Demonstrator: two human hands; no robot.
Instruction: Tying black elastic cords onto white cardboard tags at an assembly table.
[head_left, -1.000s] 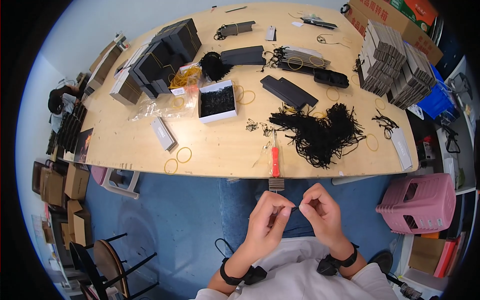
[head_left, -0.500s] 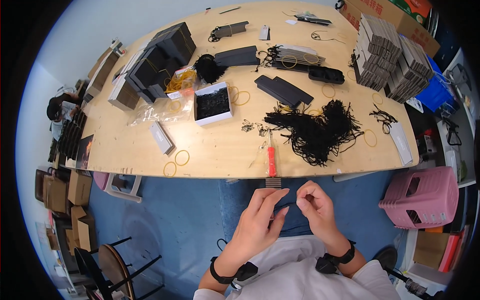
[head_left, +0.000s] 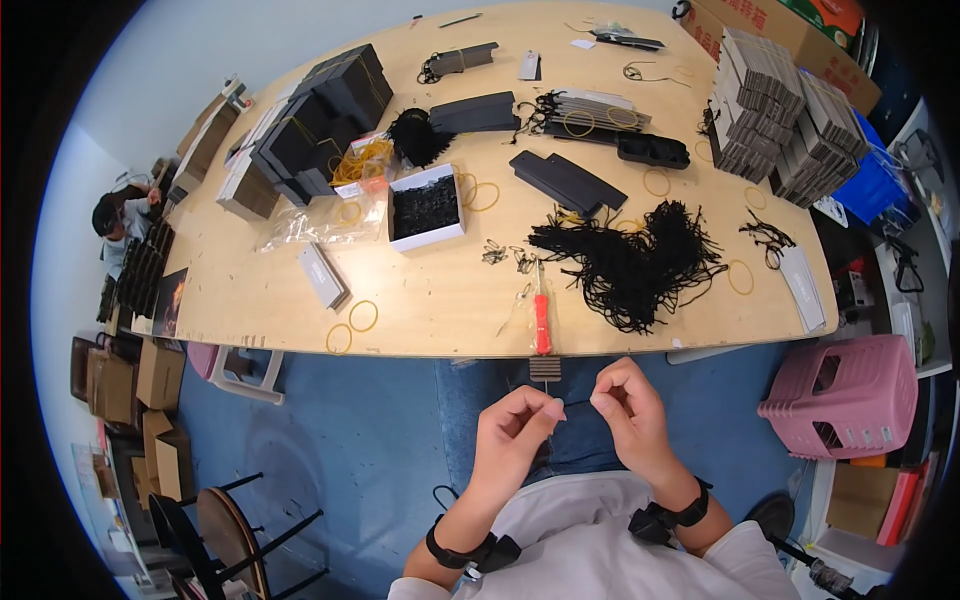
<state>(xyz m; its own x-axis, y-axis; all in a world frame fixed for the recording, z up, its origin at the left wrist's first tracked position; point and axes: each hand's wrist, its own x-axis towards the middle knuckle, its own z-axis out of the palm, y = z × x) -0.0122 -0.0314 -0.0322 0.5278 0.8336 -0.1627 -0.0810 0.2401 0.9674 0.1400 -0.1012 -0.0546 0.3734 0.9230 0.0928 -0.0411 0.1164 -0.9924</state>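
Note:
My left hand (head_left: 515,438) is in front of the table's near edge, thumb and forefinger pinched together. Something tiny and pale shows at its fingertips, too small to name. Close beside it on the right, my right hand (head_left: 630,412) is also closed in a pinch. A thin dark strand seems to run between the two hands, but I cannot tell its kind. Just beyond the fingers, below the table edge, is a small ridged grey-brown block (head_left: 545,369). A red-handled tool (head_left: 543,325) with a thin metal shaft lies at the edge, and a heap of black cords (head_left: 640,265) lies behind it.
A white box of small black pieces (head_left: 462,228), yellow rubber bands (head_left: 364,316), grey tags (head_left: 325,275) and dark card stacks (head_left: 320,120) lie on the table (head_left: 240,300). Bundled grey stacks (head_left: 760,100) stand right. A pink stool (head_left: 840,395) is at right; another person (head_left: 122,222) sits far left.
My left hand's spread fingers have closed into a pinch, and the hand has turned and dropped slightly. My right hand stays pinched in nearly the same place.

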